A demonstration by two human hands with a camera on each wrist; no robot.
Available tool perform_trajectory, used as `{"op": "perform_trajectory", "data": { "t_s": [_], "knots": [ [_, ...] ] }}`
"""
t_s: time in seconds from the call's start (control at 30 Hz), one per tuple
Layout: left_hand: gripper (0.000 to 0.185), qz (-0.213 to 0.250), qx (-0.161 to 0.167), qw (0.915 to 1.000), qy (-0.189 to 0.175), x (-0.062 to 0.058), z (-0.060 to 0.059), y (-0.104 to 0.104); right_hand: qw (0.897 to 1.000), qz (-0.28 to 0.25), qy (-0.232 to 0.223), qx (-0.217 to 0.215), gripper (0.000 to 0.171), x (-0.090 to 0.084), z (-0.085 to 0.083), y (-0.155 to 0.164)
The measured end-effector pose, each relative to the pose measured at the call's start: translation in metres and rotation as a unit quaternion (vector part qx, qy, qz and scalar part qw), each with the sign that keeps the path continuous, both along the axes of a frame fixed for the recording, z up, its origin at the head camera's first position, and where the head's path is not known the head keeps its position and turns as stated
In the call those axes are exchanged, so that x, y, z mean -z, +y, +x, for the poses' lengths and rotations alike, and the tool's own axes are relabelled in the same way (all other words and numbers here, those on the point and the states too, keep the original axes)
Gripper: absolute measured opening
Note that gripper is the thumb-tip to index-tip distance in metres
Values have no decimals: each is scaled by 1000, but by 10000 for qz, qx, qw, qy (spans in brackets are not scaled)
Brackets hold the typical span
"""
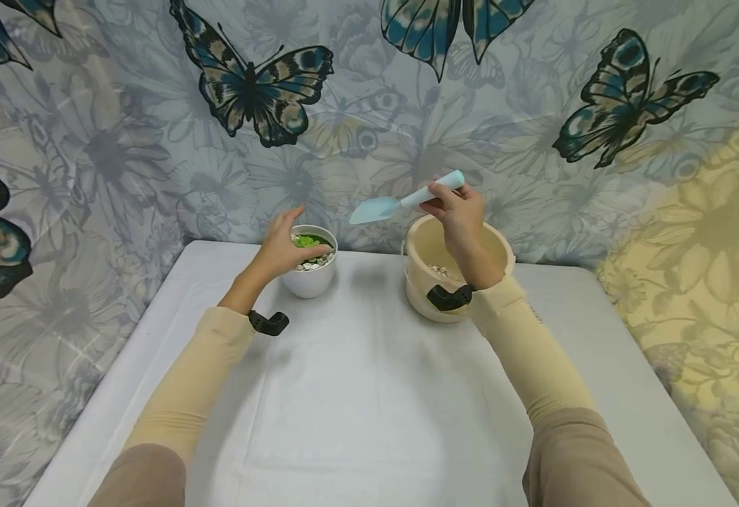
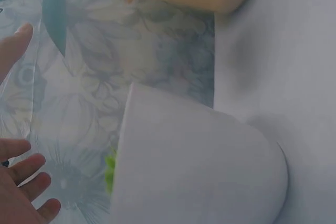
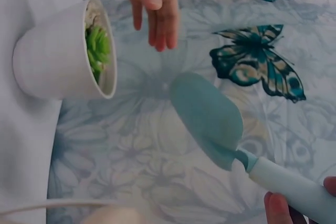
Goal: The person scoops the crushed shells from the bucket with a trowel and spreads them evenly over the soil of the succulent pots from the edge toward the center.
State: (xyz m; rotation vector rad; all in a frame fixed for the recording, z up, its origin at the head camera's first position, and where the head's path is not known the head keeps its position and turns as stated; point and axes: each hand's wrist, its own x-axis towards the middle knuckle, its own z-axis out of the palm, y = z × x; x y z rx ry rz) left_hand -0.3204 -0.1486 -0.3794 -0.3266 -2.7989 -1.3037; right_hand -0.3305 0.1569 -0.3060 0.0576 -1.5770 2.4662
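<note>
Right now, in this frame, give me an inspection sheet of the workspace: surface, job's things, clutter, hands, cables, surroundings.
Surface: white table under a smooth white cloth, no spills seen.
Job's things: white pot with a green plant and pale pebbles, upright; beige bucket with a few pebbles inside; light blue trowel, held above the gap between them, blade looks empty.
Clutter: nothing seen.
Hands: left hand hovers over the pot's rim, fingers straight, holding nothing; right hand grips the trowel's handle above the bucket.
Cables: nothing seen; a black wrist mount on each forearm.
Surroundings: butterfly-print curtain behind and at both sides.
</note>
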Motion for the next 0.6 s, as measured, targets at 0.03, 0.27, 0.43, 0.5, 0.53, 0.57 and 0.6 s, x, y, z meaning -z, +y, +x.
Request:
{"op": "perform_trajectory", "data": {
  "t_s": [0.03, 0.27, 0.43, 0.5, 0.53, 0.57, 0.6],
  "knots": [
    [105, -10, 30, 10000, -18, -2, 0, 2, 10000, 20, 1, 14, 8, -1, 0, 2],
    [105, 105, 215, 9996, 115, -9, -2, 15, 9999, 60, 77, -55, 5, -1, 3, 24],
    [104, 424, 315, 9986, 0, -10, -4, 27, 9999, -19, 96, -142, 5, 4, 5, 41],
    [103, 512, 379, 9980, -27, -11, -4, 32, 9996, -143, 154, -205, 5, 5, 5, 47],
    [103, 562, 423, 9975, -33, -12, -4, 34, 9993, -209, 209, -238, 6, 6, 5, 51],
    [103, 620, 467, 9970, -35, -12, -4, 37, 9989, -258, 265, -271, 6, 6, 6, 54],
    [102, 671, 489, 9965, -33, -13, -4, 40, 9985, -314, 317, -310, 6, 6, 6, 58]
  ]
}}
